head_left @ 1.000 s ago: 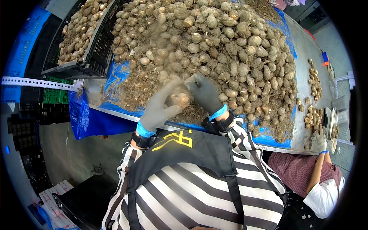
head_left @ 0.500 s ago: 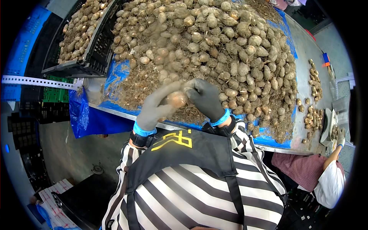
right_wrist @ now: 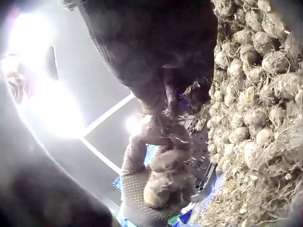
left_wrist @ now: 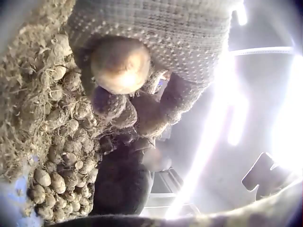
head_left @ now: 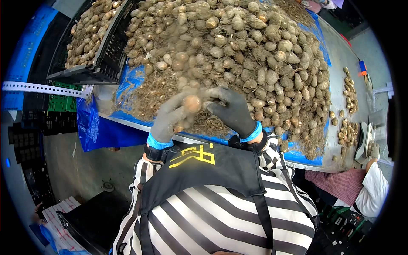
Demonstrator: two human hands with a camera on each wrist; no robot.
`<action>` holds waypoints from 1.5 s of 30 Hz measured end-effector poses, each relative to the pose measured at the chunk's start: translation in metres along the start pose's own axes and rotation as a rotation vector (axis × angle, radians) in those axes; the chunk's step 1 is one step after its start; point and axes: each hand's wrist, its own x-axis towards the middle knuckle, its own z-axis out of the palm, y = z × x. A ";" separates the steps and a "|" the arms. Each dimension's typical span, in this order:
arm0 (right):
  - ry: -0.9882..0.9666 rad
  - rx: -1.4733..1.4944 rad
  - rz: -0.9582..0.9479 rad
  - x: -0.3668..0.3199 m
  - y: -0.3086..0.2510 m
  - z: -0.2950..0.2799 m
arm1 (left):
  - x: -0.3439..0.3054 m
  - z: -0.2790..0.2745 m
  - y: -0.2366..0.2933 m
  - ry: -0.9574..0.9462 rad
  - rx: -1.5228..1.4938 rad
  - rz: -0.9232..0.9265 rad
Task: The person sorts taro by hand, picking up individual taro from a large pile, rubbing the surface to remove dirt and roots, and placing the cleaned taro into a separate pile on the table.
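Note:
My left hand (head_left: 172, 114) in a grey glove holds a round tan bulb (head_left: 192, 103) above the front edge of a big heap of rooty bulbs (head_left: 255, 55). My right hand (head_left: 227, 106) in a dark glove pinches the roots at the bulb's side. In the left wrist view the bulb (left_wrist: 120, 65) shows its smooth pale end under the grey glove (left_wrist: 175, 28), with the dark glove (left_wrist: 120, 187) below. In the right wrist view the dark glove (right_wrist: 161, 52) hangs over the grey glove's fingers (right_wrist: 163, 163) and the bulb (right_wrist: 158, 189).
The heap lies on a blue sheet (head_left: 134, 80) on a metal table (head_left: 340, 55). A black crate of bulbs (head_left: 91, 38) stands at the back left. Another person (head_left: 369, 187) works at the right by small piles of bulbs (head_left: 348, 127).
Both hands have risen a little with the bulb, which has turned in the left hand's fingers. The person at the right has pulled back from the table.

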 end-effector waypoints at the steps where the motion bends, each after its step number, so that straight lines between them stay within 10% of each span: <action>1: 0.012 -0.030 -0.010 0.000 -0.001 0.001 | -0.001 0.002 0.004 -0.007 0.039 -0.017; 15: 0.027 -0.026 0.043 0.006 -0.007 -0.004 | 0.001 0.001 -0.019 -0.023 -0.134 0.020; 23: 0.040 -0.289 -0.258 0.002 0.001 0.016 | 0.005 -0.010 -0.024 -0.096 -0.066 -0.015; 30: 0.021 -0.254 0.102 0.008 0.008 -0.001 | -0.002 -0.003 -0.016 -0.006 -0.014 -0.005; 39: 0.010 -0.414 -0.289 -0.002 0.005 0.016 | 0.001 0.001 -0.012 0.028 0.010 0.011; 45: 0.187 -0.378 -0.019 0.007 0.025 0.021 | 0.000 -0.003 -0.014 -0.019 -0.001 -0.018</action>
